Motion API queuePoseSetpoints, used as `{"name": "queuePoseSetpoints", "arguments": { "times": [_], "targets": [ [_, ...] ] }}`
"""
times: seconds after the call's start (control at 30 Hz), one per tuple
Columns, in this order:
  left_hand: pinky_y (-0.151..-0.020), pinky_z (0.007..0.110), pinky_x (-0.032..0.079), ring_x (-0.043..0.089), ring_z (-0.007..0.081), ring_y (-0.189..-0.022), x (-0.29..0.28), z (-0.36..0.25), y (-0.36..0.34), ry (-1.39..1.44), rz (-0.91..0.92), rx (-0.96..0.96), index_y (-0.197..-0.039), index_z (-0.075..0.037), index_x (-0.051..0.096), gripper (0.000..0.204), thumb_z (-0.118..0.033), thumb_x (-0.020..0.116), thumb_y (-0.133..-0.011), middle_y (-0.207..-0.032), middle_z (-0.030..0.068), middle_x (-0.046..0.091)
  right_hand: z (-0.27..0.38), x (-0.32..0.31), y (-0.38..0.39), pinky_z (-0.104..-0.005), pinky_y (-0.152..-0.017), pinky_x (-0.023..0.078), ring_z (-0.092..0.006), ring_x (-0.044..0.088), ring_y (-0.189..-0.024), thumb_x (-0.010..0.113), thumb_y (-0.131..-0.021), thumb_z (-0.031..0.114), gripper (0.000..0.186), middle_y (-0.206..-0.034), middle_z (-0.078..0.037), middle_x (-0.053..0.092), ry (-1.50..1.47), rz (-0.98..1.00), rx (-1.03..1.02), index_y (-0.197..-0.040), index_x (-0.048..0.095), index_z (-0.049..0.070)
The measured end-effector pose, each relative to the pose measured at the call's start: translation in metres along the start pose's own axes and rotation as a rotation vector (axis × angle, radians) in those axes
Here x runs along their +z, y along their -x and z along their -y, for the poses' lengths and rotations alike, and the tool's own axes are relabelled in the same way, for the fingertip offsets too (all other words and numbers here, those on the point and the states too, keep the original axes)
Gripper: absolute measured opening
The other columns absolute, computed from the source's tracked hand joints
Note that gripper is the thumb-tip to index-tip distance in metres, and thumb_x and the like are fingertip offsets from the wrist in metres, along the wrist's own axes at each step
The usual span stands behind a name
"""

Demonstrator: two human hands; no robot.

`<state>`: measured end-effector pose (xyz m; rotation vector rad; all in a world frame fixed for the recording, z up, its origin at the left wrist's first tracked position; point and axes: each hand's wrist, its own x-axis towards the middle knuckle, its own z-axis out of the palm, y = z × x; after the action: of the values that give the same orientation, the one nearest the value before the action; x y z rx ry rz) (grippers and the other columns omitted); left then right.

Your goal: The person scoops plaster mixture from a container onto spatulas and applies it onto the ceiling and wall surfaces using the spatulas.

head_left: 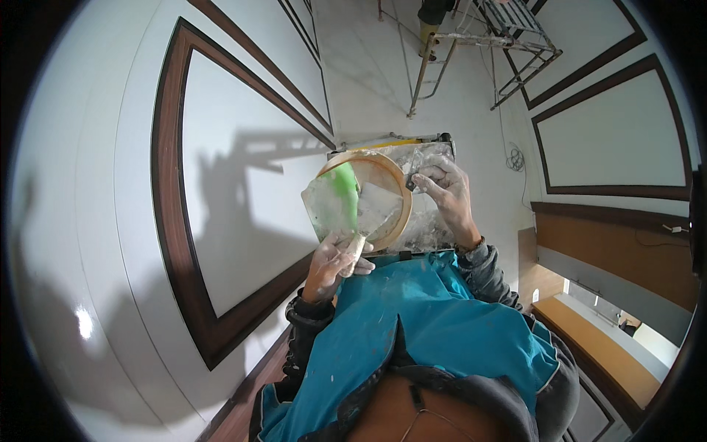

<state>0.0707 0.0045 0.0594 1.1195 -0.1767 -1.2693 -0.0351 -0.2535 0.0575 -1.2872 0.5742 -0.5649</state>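
Note:
My left hand (329, 271) is closed around the pale handle of a putty knife (379, 204), whose broad blade is smeared with whitish paste. The same hand also seems to grip a flat green plate (342, 193), partly coated in white. Both are over a round tub (403, 221) with an orange-brown rim; what lies inside is mostly hidden. On the tub's right side, my right hand (451, 195) is raised with curled fingers, dusted white. Between its thumb and fingers is a small dark and clear item (414, 171), too unclear to name.
The tub stands on a white-spattered platform (431, 228) with a yellow strip at its far edge. A white wall with brown frame moulding (168, 184) is close on the left. Farther off are metal scaffolding (442, 70), a person's leg (428, 33) and a coiled cable (515, 158).

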Motion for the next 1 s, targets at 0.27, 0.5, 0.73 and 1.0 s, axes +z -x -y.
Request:
{"name": "queuePoseSetpoints", "arguments": {
  "times": [0.27,0.5,0.73,1.0],
  "targets": [
    [-0.038,0.018,0.032,0.044,0.0059,-0.049,0.018,-0.001,-0.01,0.048,-0.217,0.076,-0.126,-0.001,0.047,0.037,-0.025,0.049,-0.097,-0.084,0.0024,0.051,-0.015,0.001,0.008,-0.0224,-0.068,0.047,-0.0086,0.061,-0.078,0.066,-0.091,0.011,0.026,-0.089,-0.006,0.07,-0.007,0.194,0.108,-0.111,0.059,-0.004],
    [-0.041,0.018,0.034,0.042,0.0027,-0.05,0.034,-0.012,-0.011,-0.291,-0.189,0.184,-0.109,-0.002,0.05,0.026,-0.025,0.04,-0.105,-0.078,0.0016,0.052,-0.006,0.018,0.012,-0.0229,-0.066,0.046,-0.0078,0.059,-0.075,0.061,-0.095,0.011,0.029,-0.087,-0.004,0.065,-0.055,0.22,0.19,-0.119,0.051,-0.001],
    [-0.038,0.019,0.034,0.04,0.0037,-0.046,0.044,-0.013,-0.014,-0.166,-0.201,0.164,-0.111,-0.003,0.048,0.025,-0.025,0.042,-0.104,-0.073,0.0015,0.05,-0.002,0.029,0.02,-0.0225,-0.068,0.048,-0.0065,0.058,-0.075,0.059,-0.096,0.011,0.029,-0.09,-0.004,0.067,-0.005,0.239,0.125,-0.122,0.052,-0.001],
    [-0.035,0.018,0.032,0.038,0.004,-0.042,0.04,-0.006,-0.016,-0.058,-0.182,0.178,-0.114,-0.005,0.047,0.023,-0.024,0.04,-0.105,-0.069,0.0024,0.049,-0.004,0.042,0.022,-0.0237,-0.068,0.049,-0.0059,0.059,-0.076,0.063,-0.093,0.011,0.037,-0.091,-0.007,0.072,0.215,0.128,-0.032,-0.125,0.054,-0.004]
  ]
}}
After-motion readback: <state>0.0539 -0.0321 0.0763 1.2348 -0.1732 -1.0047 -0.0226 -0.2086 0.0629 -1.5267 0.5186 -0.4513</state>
